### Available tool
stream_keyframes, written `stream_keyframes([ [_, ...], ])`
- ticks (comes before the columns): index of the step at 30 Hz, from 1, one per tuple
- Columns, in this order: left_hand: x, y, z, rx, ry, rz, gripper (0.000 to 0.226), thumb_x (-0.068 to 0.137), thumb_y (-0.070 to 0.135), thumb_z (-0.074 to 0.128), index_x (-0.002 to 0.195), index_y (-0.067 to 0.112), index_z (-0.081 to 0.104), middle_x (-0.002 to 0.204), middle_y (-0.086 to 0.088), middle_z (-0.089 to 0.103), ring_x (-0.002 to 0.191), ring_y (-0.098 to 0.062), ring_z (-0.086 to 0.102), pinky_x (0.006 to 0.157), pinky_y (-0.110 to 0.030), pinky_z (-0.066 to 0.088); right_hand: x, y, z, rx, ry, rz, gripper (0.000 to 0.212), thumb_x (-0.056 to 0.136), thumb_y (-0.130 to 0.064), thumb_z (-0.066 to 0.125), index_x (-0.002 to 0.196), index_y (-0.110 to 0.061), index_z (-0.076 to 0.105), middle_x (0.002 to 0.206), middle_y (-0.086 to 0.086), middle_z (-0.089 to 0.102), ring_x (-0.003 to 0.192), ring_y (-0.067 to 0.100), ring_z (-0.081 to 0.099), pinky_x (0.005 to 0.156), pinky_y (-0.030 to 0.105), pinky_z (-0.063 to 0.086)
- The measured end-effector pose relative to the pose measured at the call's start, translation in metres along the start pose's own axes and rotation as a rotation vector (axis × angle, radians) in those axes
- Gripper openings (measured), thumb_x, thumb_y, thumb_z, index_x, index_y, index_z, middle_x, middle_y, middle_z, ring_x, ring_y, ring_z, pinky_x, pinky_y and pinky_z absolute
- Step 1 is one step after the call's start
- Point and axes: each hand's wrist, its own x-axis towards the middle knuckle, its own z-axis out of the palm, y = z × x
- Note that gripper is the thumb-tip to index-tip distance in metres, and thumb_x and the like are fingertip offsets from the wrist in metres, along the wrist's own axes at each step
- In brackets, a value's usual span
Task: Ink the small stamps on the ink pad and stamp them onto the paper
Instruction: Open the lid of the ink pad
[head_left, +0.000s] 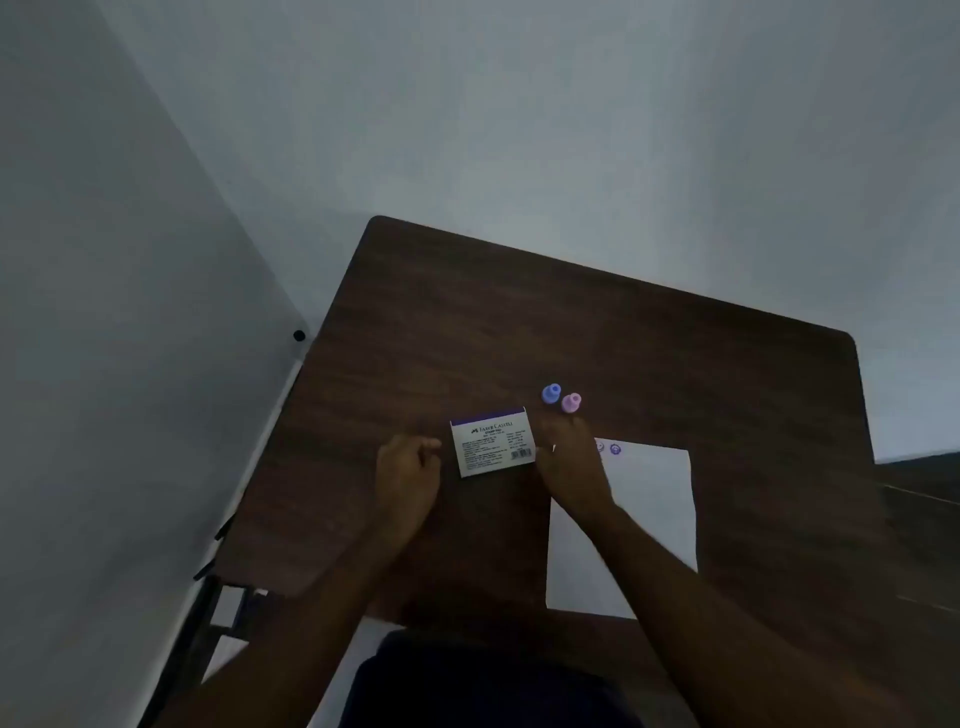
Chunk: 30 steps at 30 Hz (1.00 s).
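Head view, dim light, items listed from left to right.

Wall (130, 312): pale, with a small black round fitting (299, 335) near the table's far left corner.

Table (571, 338): dark wood grain, rounded corners.

Left hand (408, 480): resting on the table just left of the ink pad box, fingers curled in loosely, nothing visibly held; fingertips near the box's left edge, contact cannot be told.

Ink pad box (492, 441): white with a purple band along its far edge, printed text and a barcode, lying flat and closed at the table's middle.

Blue stamp (551, 393): small, upright on the table, beyond the box's right end.

Pink stamp (571, 402): small, upright, just beside the blue one on its right.

Right hand (569, 467): over the paper's far left corner, fingers extended toward the pink stamp; whether they touch it cannot be told, and no object is seen in the hand.

Paper (649, 509): white sheet, flat on the table right of the box, partly under the right forearm.

Stamped marks (615, 449): two small purple prints near the paper's far edge.
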Motion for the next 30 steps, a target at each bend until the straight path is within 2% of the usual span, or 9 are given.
stream_keyframes([
  [2, -0.001, -0.002, 0.003, -0.02, -0.042, -0.055, 0.022, 0.084, 0.005, 0.058, 0.101, 0.012, 0.071, 0.105, -0.004, 0.066, 0.099, -0.017, 0.058, 0.093, -0.037, 0.047, 0.004, 0.001, 0.004, 0.075, -0.097, 0.115, 0.021, 0.085, -0.007, 0.056, 0.101, -0.018, 0.063, 0.113, 0.004, 0.066, 0.102, 0.017, 0.061, 0.079, 0.026, 0.053],
  [5, -0.01, -0.004, 0.01, -0.026, -0.113, -0.12, 0.025, 0.085, 0.006, 0.058, 0.106, 0.013, 0.068, 0.105, -0.004, 0.062, 0.098, -0.017, 0.057, 0.093, -0.037, 0.048, 0.004, 0.009, 0.014, 0.159, -0.152, 0.252, 0.013, 0.084, -0.01, 0.059, 0.083, -0.023, 0.059, 0.106, 0.003, 0.067, 0.09, 0.01, 0.061, 0.061, 0.012, 0.042],
  [6, -0.013, -0.005, 0.012, -0.039, -0.12, -0.13, 0.026, 0.085, 0.006, 0.058, 0.108, 0.013, 0.067, 0.104, -0.003, 0.061, 0.098, -0.018, 0.056, 0.093, -0.037, 0.047, 0.004, 0.011, 0.017, 0.185, -0.158, 0.274, 0.012, 0.084, -0.01, 0.06, 0.088, -0.021, 0.061, 0.107, 0.003, 0.068, 0.089, 0.008, 0.061, 0.061, 0.011, 0.042],
  [9, -0.016, -0.006, 0.016, -0.044, -0.13, -0.142, 0.031, 0.084, 0.006, 0.058, 0.113, 0.012, 0.065, 0.105, -0.005, 0.06, 0.1, -0.019, 0.055, 0.093, -0.039, 0.047, 0.004, 0.013, 0.023, 0.22, -0.169, 0.276, 0.025, 0.085, -0.011, 0.06, 0.109, -0.015, 0.065, 0.113, 0.003, 0.068, 0.095, 0.011, 0.063, 0.073, 0.016, 0.049],
  [15, -0.022, -0.005, 0.024, -0.068, -0.151, -0.158, 0.035, 0.087, 0.008, 0.057, 0.122, 0.012, 0.06, 0.113, -0.005, 0.056, 0.107, -0.018, 0.052, 0.097, -0.037, 0.046, 0.008, 0.02, 0.028, 0.271, -0.154, 0.292, 0.027, 0.084, -0.009, 0.062, 0.11, -0.016, 0.065, 0.113, 0.004, 0.068, 0.1, 0.013, 0.064, 0.082, 0.025, 0.052],
  [20, -0.023, -0.002, 0.026, -0.058, -0.18, -0.149, 0.039, 0.088, 0.012, 0.057, 0.127, 0.016, 0.056, 0.117, 0.0, 0.054, 0.11, -0.014, 0.048, 0.097, -0.033, 0.045, 0.01, 0.021, 0.031, 0.276, -0.149, 0.28, 0.025, 0.084, -0.009, 0.062, 0.107, -0.018, 0.067, 0.111, 0.002, 0.069, 0.096, 0.011, 0.064, 0.081, 0.024, 0.053],
  [26, -0.022, -0.001, 0.027, -0.059, -0.178, -0.142, 0.04, 0.087, 0.014, 0.059, 0.127, 0.018, 0.055, 0.117, 0.002, 0.053, 0.11, -0.013, 0.047, 0.097, -0.033, 0.046, 0.011, 0.022, 0.031, 0.282, -0.139, 0.276, 0.019, 0.083, -0.009, 0.063, 0.096, -0.022, 0.068, 0.107, 0.001, 0.071, 0.078, 0.0, 0.059, 0.062, 0.01, 0.045],
  [28, -0.021, 0.0, 0.027, -0.066, -0.174, -0.147, 0.04, 0.086, 0.013, 0.059, 0.126, 0.018, 0.057, 0.116, 0.001, 0.054, 0.11, -0.014, 0.047, 0.096, -0.033, 0.046, 0.011, 0.022, 0.03, 0.282, -0.141, 0.268, 0.021, 0.083, -0.008, 0.062, 0.086, -0.029, 0.065, 0.104, 0.0, 0.071, 0.073, -0.002, 0.059, 0.059, 0.01, 0.043],
  [30, -0.021, 0.001, 0.026, -0.071, -0.164, -0.139, 0.04, 0.085, 0.012, 0.06, 0.125, 0.017, 0.058, 0.115, 0.001, 0.055, 0.11, -0.015, 0.048, 0.096, -0.032, 0.046, 0.012, 0.022, 0.03, 0.279, -0.145, 0.265, 0.022, 0.083, -0.008, 0.062, 0.086, -0.029, 0.065, 0.103, -0.001, 0.072, 0.073, -0.003, 0.06, 0.06, 0.01, 0.043],
])
